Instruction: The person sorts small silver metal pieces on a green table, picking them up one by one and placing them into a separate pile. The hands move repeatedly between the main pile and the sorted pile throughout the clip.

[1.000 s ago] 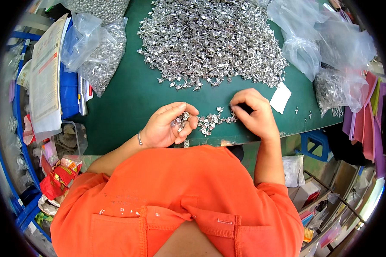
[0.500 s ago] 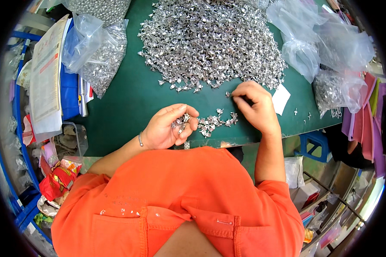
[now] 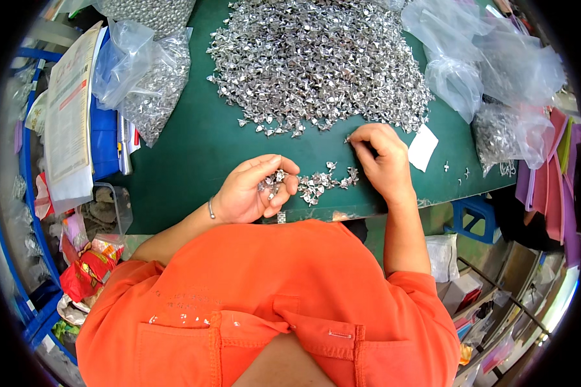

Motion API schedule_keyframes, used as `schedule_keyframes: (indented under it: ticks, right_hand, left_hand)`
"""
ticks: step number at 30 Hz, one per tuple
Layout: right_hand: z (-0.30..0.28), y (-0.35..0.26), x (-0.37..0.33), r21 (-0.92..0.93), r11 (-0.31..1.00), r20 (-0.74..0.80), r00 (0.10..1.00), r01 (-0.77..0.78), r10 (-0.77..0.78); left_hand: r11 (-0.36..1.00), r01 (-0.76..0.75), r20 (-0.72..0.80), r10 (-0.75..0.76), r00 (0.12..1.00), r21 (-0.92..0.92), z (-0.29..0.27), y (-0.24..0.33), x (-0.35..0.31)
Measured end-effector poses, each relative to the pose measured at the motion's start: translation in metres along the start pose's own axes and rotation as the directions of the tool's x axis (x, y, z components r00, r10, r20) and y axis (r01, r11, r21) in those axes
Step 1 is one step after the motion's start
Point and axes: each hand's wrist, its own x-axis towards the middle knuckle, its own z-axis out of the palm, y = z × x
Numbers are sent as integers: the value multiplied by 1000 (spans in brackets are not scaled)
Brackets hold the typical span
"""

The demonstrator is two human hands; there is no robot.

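Note:
My left hand is cupped near the table's front edge, its fingers curled around several small silvery metal pieces. My right hand is closed in a pinch to the right of it, just below the big heap. A small metal piece shows at its thumb and fingertips, mostly covered by them. Between the two hands lies a small cluster of the same pieces on the green tabletop. A large heap of these shiny, pronged pieces spreads across the table beyond my hands.
Clear bags of metal parts stand at the left, beside a blue bin with papers. More plastic bags lie at the right. A white paper sits right of my right hand. A blue stool stands below the table's right edge.
The loose piece that showed beside my right fingertips is now mostly covered by them, in their pinch. My left hand has hardly moved.

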Motion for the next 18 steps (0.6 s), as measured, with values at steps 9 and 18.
schedule_keyframes:
  ticks: [9,18]
  right_hand:
    - [-3,-1,6,49,998,-60,998,26,-23]
    - [-6,2,-3,43,962,-64,960,-270,272]
  left_hand:
    - [1000,8,12,-8,1000,-9,2,1,1]
    - [1000,5,8,-5,1000,-18,1,1,0]
